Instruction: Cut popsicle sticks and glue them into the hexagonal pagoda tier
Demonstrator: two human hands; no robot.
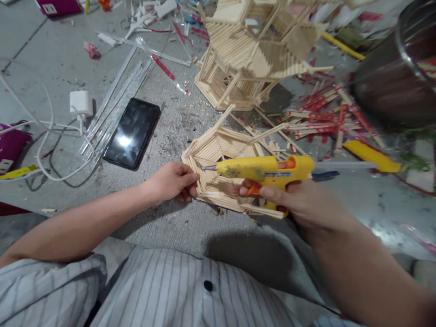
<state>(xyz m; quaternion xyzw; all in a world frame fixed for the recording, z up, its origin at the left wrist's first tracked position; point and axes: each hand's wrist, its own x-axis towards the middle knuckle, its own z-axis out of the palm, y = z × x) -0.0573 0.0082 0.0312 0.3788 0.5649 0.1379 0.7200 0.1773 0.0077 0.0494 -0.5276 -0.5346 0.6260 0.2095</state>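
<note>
Yellow glue gun [265, 170] gripped in right hand [299, 200], finger on orange trigger, nozzle aimed left, just above flat stick panel [221, 147] lying on grey floor [177, 229]. Left hand [172, 181] pinching panel's near-left edge, fingertips close to nozzle tip. Black phone [132, 133] left of panel; tall stick model [252, 50] behind it.

Left hand [171, 182] pinching; right hand [303, 203] clenched.
</note>
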